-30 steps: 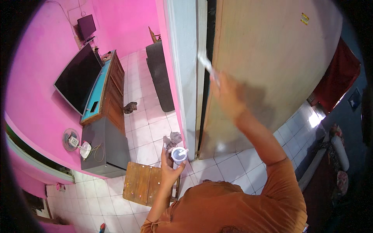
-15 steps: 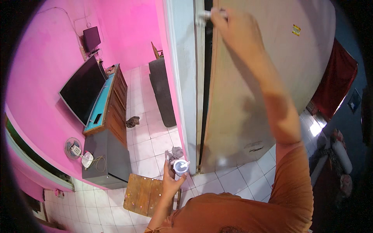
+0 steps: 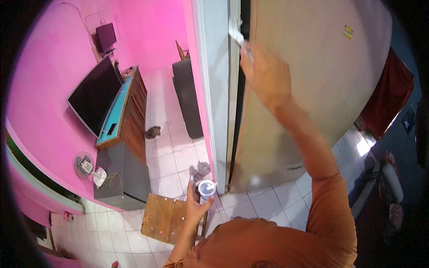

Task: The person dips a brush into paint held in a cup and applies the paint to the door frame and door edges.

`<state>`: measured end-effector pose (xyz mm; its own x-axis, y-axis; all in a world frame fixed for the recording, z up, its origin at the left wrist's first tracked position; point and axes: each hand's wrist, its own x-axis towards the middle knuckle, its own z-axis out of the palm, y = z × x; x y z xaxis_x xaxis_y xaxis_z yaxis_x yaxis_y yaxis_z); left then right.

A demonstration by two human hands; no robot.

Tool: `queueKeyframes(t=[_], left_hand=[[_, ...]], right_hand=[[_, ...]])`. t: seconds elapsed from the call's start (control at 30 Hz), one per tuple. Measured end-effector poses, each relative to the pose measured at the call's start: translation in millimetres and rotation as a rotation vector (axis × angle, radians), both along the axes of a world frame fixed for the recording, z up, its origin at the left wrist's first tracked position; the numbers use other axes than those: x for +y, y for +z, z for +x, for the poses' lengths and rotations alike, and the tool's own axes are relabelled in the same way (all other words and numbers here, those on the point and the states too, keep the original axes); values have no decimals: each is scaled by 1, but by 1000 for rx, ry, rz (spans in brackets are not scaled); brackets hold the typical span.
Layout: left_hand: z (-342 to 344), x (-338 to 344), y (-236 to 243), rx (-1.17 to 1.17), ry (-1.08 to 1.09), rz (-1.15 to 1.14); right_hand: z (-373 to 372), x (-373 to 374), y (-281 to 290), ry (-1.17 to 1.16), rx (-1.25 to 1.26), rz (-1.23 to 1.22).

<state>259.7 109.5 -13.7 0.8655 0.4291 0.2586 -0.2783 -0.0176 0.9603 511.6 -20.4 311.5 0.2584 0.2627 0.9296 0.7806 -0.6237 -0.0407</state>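
My right hand (image 3: 266, 78) is closed on a white paintbrush (image 3: 237, 33), its bristles at the pale strip (image 3: 233, 67) of the door frame (image 3: 212, 102), high up beside the dark gap at the beige door (image 3: 304, 89). My left hand (image 3: 199, 207) grips a small white cup (image 3: 207, 190) of pale paint with a white stick lying across it, low by the foot of the frame. A grey crumpled cloth (image 3: 203, 167) is just behind the cup; whether my fingers touch it I cannot tell.
A paint-spotted wooden stool (image 3: 158, 214) stands under my left arm. Left are a television (image 3: 94, 96), wooden cabinet (image 3: 136, 107), grey box-like appliance (image 3: 120, 174) and fan (image 3: 84, 165). Beyond the doorway are a dark sofa (image 3: 187, 98) and tiled floor (image 3: 163, 156). A red curtain (image 3: 389, 89) hangs right.
My right hand with the brush rose high along the frame by half a second ago and has since come a little lower, bristles now pointing up. My left hand still holds the cup low.
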Motion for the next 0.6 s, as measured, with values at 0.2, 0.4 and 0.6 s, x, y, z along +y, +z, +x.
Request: queueKeyframes(t=[0.2,0.4,0.6], left_hand=[[-1,-3,8,59,65,-24],[-7,-5,7,66,35,-62],[-15,-7,11,123,61,-95]], right_hand=[[-11,-12,-160,-54,87,-255],[-27,-19,-290,2,280,-388],[2,-18,-260,84,567,-457]])
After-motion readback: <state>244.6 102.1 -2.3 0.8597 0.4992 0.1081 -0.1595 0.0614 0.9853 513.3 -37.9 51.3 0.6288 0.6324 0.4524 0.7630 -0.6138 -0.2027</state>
